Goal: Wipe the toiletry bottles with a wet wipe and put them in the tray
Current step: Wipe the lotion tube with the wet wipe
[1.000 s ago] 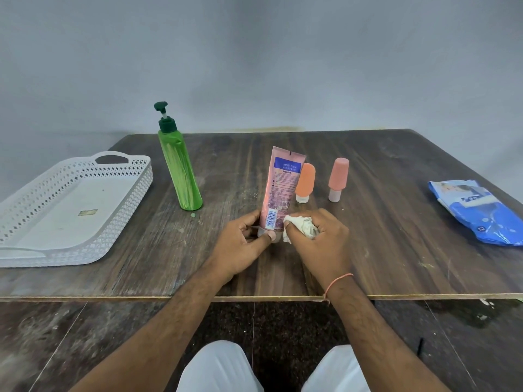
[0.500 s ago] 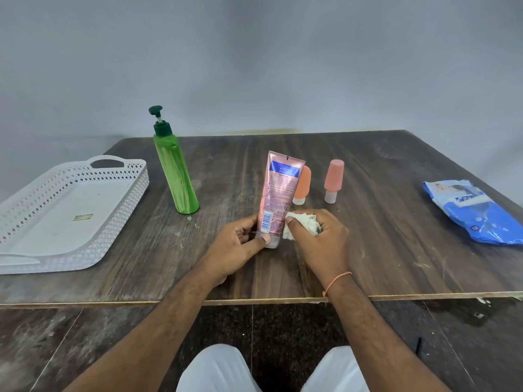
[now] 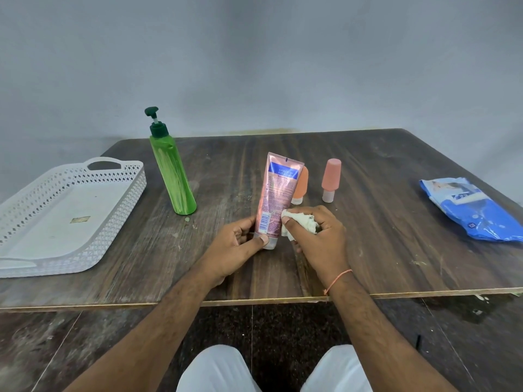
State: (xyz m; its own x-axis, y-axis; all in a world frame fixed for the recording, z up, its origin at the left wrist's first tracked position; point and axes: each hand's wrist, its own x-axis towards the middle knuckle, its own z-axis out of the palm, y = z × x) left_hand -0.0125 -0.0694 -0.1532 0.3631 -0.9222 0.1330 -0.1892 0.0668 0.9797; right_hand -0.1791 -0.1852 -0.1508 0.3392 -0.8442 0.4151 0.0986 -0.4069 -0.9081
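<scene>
- Left hand [image 3: 236, 244] grips pink tube [image 3: 276, 193] at cap end, upright, mid-table.
- Right hand [image 3: 319, 236] curled round crumpled wet wipe [image 3: 301, 223], pressed vs tube's side.
- White tray [image 3: 119, 222] far left, w/o bottles.

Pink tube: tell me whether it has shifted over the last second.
Yes. The tube has shifted slightly right against the orange bottle behind it, and now covers much of that bottle, which showed fully before.

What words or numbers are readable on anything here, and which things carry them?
"Vaseline": just legible under the blue panel on the pink tube.
Tube's other print and barcode digits: too small to read.
Blue wet wipe pack: lettering blurred, unreadable.
Green pump bottle, two orange bottles, white tray: no readable text.
</scene>
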